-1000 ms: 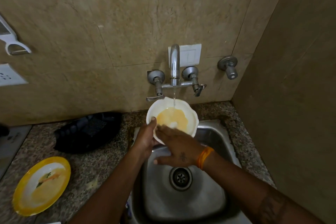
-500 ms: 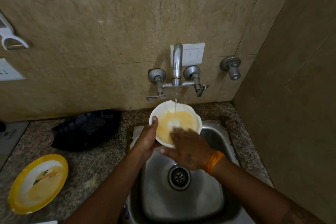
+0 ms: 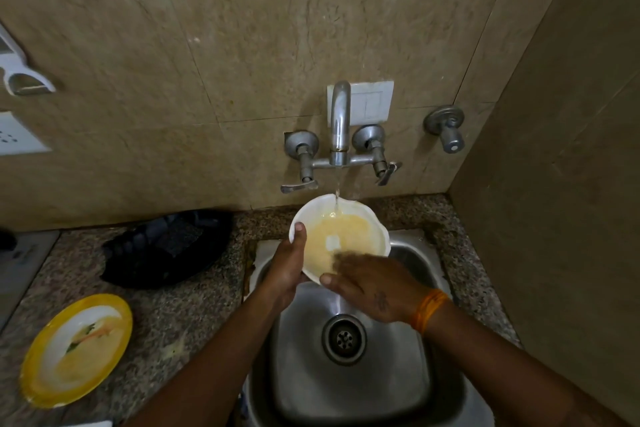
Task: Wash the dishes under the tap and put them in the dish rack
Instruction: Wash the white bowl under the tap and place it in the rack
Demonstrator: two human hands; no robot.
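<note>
Here the left hand [image 3: 289, 267] grips the bowl [image 3: 341, 236], tilted toward the camera; right hand's [image 3: 372, 284] blurred fingers [image 3: 343, 258] press flat inside.

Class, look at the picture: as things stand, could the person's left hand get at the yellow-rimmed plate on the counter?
Probably not at once. The left hand grips the white bowl under the tap. The yellow-rimmed plate lies uncovered on that side, so once the bowl is released the way looks free.

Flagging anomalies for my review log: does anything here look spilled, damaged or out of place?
Nothing stands out. Only a pale smear on the counter beside the yellow plate looks like a small spill.
</note>
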